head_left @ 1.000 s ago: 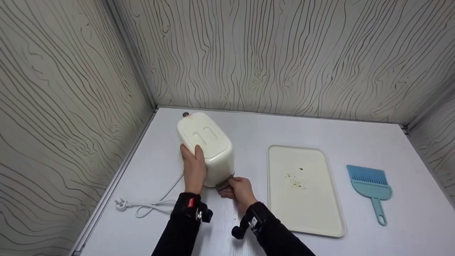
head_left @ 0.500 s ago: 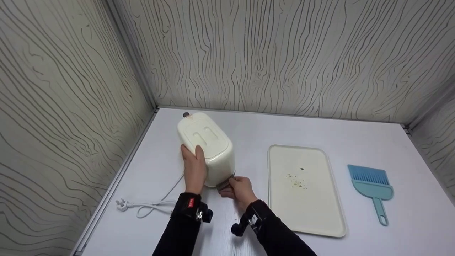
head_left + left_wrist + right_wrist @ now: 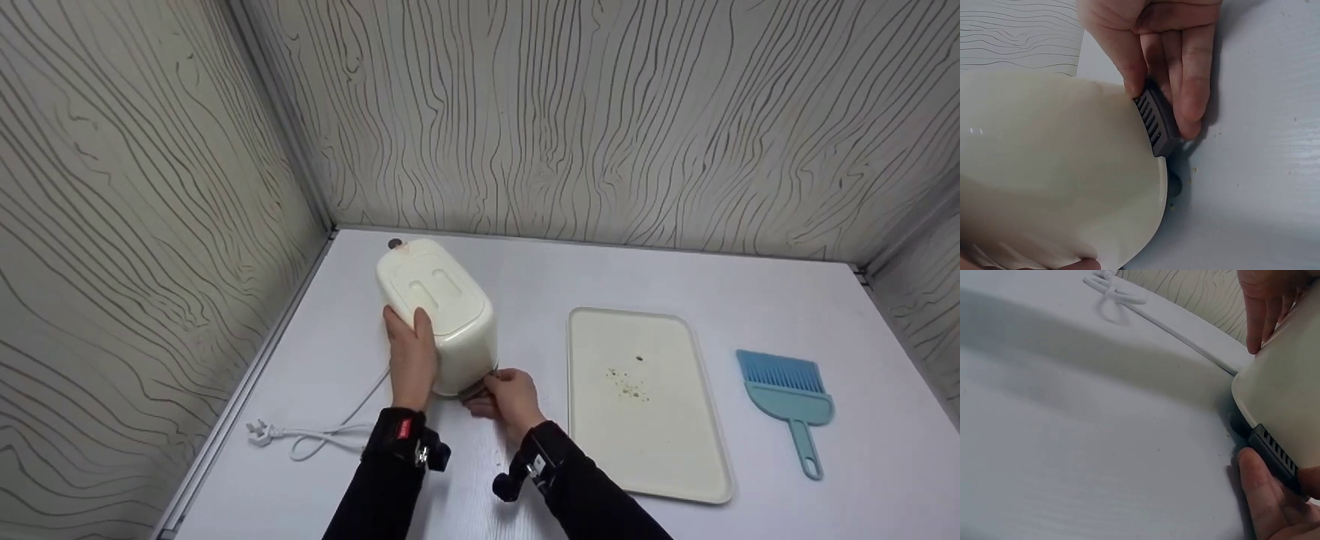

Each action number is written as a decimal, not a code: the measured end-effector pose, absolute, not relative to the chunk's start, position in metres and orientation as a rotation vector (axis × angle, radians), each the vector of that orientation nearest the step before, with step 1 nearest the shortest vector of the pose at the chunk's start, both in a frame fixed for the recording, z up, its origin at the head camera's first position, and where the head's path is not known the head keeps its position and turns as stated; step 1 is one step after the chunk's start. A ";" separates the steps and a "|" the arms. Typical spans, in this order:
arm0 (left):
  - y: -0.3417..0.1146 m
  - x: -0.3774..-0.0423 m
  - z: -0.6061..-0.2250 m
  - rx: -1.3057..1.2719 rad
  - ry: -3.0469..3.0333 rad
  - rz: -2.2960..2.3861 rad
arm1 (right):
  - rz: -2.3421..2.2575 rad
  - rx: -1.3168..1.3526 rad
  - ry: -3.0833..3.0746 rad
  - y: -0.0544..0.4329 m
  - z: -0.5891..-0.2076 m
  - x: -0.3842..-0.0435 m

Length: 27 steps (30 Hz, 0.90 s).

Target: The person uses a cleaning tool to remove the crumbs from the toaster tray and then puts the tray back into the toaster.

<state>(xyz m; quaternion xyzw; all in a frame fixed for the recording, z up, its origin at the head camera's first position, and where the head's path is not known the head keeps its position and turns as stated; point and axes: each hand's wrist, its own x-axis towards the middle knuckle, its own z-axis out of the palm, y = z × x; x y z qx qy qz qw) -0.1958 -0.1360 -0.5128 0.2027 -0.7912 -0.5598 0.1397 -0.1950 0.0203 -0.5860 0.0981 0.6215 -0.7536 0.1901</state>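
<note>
A cream toaster (image 3: 471, 352) with two long recesses in its top stands on the left half of the table. My left hand (image 3: 412, 364) grips its near left corner, thumb and fingers spread over the side. At the toaster's low near end, my right hand (image 3: 514, 401) pinches a dark slotted crumb tray handle (image 3: 1157, 121). Seen from the left wrist, the thumb lies on the handle's upper edge and the other fingers reach underneath. The handle sits right at the toaster's bottom rim, beside a dark foot (image 3: 1238, 424).
A white cord with a plug (image 3: 261, 433) lies loosely knotted on the left. To the right, a cream tray (image 3: 667, 457) bears scattered crumbs (image 3: 628, 386), and beyond it lies a blue brush and dustpan (image 3: 791, 401). Patterned walls (image 3: 562, 112) enclose the table.
</note>
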 end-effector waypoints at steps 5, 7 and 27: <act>-0.136 -0.196 -0.515 0.582 -2.281 -1.598 | -1.852 0.160 2.257 0.026 -0.581 -0.198; -0.136 -0.197 -0.515 0.577 -2.275 -1.594 | -1.678 0.105 2.493 0.030 -0.579 -0.200; -0.135 -0.197 -0.516 0.557 -2.261 -1.605 | -1.235 -0.589 2.794 0.043 -0.593 -0.204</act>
